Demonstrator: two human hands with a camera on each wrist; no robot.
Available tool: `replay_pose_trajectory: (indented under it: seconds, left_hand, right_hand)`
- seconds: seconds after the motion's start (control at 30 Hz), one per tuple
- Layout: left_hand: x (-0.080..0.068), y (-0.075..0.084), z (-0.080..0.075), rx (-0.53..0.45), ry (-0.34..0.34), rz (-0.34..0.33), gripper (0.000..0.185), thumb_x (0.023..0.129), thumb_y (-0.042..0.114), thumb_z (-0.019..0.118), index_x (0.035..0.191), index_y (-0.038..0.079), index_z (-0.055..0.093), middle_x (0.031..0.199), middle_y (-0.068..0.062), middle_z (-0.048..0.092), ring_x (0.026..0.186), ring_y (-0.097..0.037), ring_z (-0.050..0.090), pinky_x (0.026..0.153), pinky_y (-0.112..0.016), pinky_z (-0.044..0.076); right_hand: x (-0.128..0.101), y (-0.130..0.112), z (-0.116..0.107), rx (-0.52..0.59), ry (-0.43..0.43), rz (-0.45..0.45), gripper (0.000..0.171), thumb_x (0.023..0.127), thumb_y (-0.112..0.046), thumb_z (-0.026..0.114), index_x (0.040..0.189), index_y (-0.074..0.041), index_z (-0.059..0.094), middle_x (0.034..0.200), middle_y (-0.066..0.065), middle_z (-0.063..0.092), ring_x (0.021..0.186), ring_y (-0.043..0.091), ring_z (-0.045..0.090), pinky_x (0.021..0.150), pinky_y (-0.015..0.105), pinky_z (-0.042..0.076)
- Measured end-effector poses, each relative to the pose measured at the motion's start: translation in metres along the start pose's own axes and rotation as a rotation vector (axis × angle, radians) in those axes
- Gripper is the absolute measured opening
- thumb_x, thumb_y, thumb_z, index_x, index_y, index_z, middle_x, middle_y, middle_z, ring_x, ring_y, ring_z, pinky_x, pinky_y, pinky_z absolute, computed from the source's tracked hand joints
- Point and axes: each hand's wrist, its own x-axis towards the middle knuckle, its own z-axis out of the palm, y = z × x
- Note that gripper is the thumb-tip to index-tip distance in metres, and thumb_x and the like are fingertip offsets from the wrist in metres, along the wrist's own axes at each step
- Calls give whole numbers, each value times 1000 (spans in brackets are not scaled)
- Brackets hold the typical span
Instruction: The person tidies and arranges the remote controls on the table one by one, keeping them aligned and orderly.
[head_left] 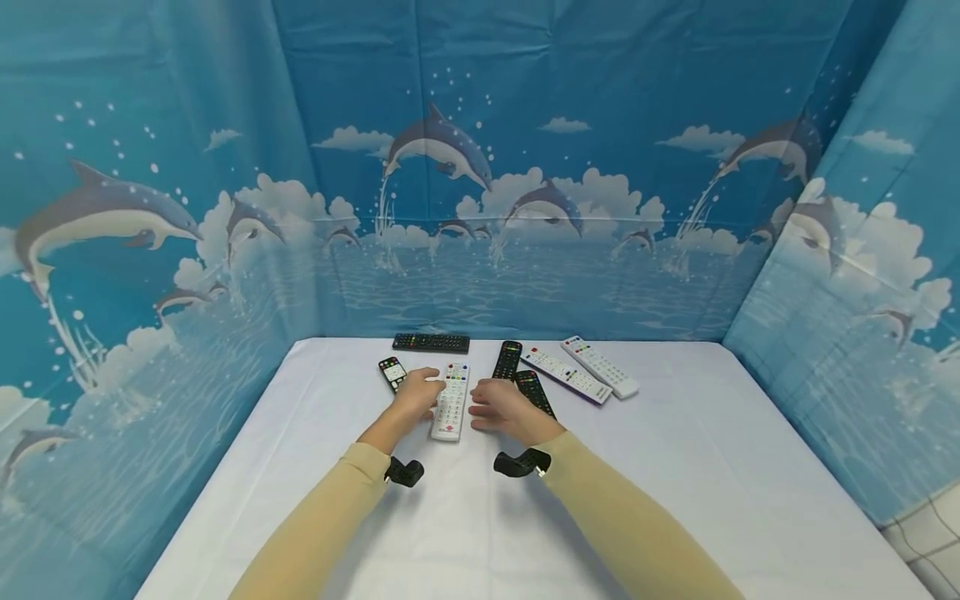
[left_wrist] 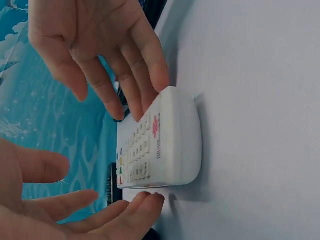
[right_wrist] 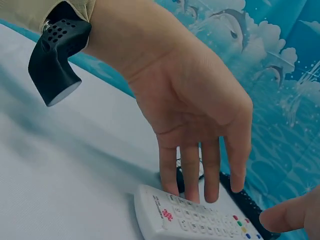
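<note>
A white remote control (head_left: 452, 400) with rows of pale buttons, several coloured ones and a red logo lies face up between my two hands. On its left side is my left hand (head_left: 415, 396), fingers extended and loosely spread. To its right my right hand (head_left: 510, 408) stays slightly apart from it, fingers loosely bent. In the left wrist view the right hand (left_wrist: 110, 55) lies above the remote control (left_wrist: 165, 145) and the left hand (left_wrist: 110, 217) below, fingertips near its edges. The right wrist view shows the left palm (right_wrist: 190, 110) facing the remote; whether fingertips touch it, I cannot tell.
Behind the hands lie a small black-and-white remote (head_left: 392, 371), a long black one (head_left: 431, 342), two more black ones (head_left: 507, 359) and two white ones (head_left: 600, 367). The white tabletop (head_left: 675, 467) is walled by a blue dolphin curtain (head_left: 525, 283).
</note>
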Motion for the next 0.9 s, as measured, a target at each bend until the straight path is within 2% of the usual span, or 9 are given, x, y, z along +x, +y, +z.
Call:
replay_pose_trajectory:
  seconds: [0.1, 0.17, 0.37, 0.47, 0.7, 0.9]
  left_hand:
    - [1, -3, 1, -53, -4, -20, 48, 102, 15, 54, 147, 1, 48, 138, -22, 53, 112, -34, 60, 87, -44, 57]
    - [2, -4, 1, -50, 4, -12, 46, 101, 11, 53, 145, -2, 50, 135, -23, 55, 107, -31, 61, 83, -40, 58]
    - [4, -4, 3, 86, 33, 45, 43, 92, -2, 54, 135, -7, 58, 132, -23, 59, 102, -25, 62, 74, -33, 58]
    - [4, -6, 4, 108, 27, 52, 44, 88, -6, 53, 132, -8, 60, 131, -23, 60, 98, -23, 61, 72, -33, 58]
    - [1, -9, 6, 20, 16, -9, 40, 88, -7, 60, 128, -8, 63, 122, -20, 63, 90, -22, 64, 76, -34, 59]
    - [-4, -11, 8, 30, 11, -17, 40, 88, -8, 61, 128, -10, 62, 120, -21, 63, 93, -23, 65, 74, -31, 59]
  right_hand:
    - [6, -1, 7, 9, -2, 25, 66, 97, -2, 53, 156, 2, 25, 155, 27, 30, 127, 38, 51, 95, 47, 54]
    - [10, -2, 11, 11, 7, 36, 67, 96, 1, 54, 157, 1, 27, 154, 25, 33, 124, 35, 53, 92, 46, 56]
    - [15, -3, 15, -76, 5, 6, 73, 91, 6, 56, 158, -1, 26, 143, 24, 46, 112, 30, 57, 86, 41, 58]
    - [14, -2, 12, -92, 9, 6, 72, 91, 7, 57, 157, 0, 28, 142, 22, 48, 107, 29, 59, 86, 41, 58]
    - [16, 3, 8, -98, 6, 9, 65, 89, 9, 59, 151, 3, 39, 119, 20, 60, 100, 27, 61, 82, 38, 59]
    - [13, 10, 10, -153, 18, -18, 66, 86, 9, 60, 149, 4, 42, 117, 20, 60, 96, 26, 62, 80, 36, 59]
